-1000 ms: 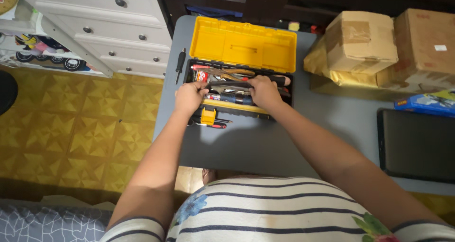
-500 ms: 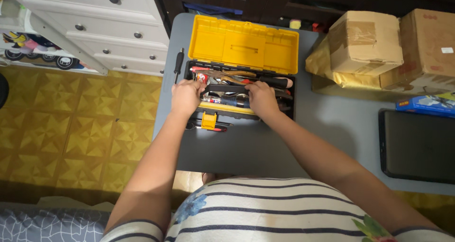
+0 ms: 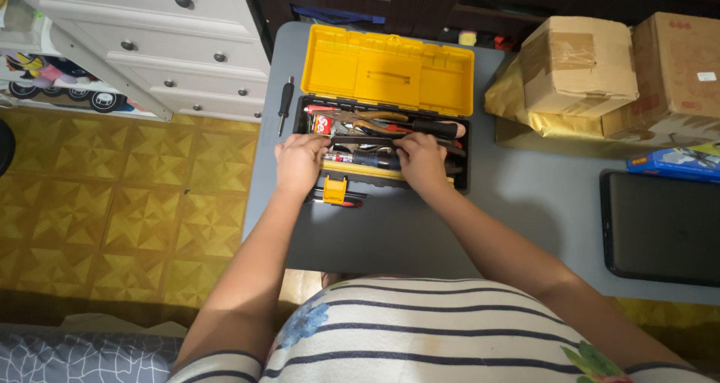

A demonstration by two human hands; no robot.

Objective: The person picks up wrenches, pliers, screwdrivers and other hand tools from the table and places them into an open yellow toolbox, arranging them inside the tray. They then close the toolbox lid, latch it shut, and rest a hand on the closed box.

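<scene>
An open toolbox with a yellow lid (image 3: 386, 68) and a black body stands at the far side of the grey table (image 3: 390, 237). A black tool tray (image 3: 375, 142) inside it holds pliers, screwdrivers and other hand tools. My left hand (image 3: 298, 164) curls over the tray's near left end. My right hand (image 3: 421, 162) curls over its near right part. Both hands rest on the box's front edge, either side of the yellow latch (image 3: 334, 190). My fingers hide part of the tray.
A black screwdriver (image 3: 285, 100) lies on the table left of the box. Cardboard boxes (image 3: 577, 64) are stacked at the right, with a blue packet (image 3: 675, 162) and a black laptop (image 3: 664, 229) nearer me. White drawers (image 3: 150, 31) stand at the left.
Both hands have slid a little toward me, from the tray's black handle bar to the box's front edge. The tray sits lower in the box.
</scene>
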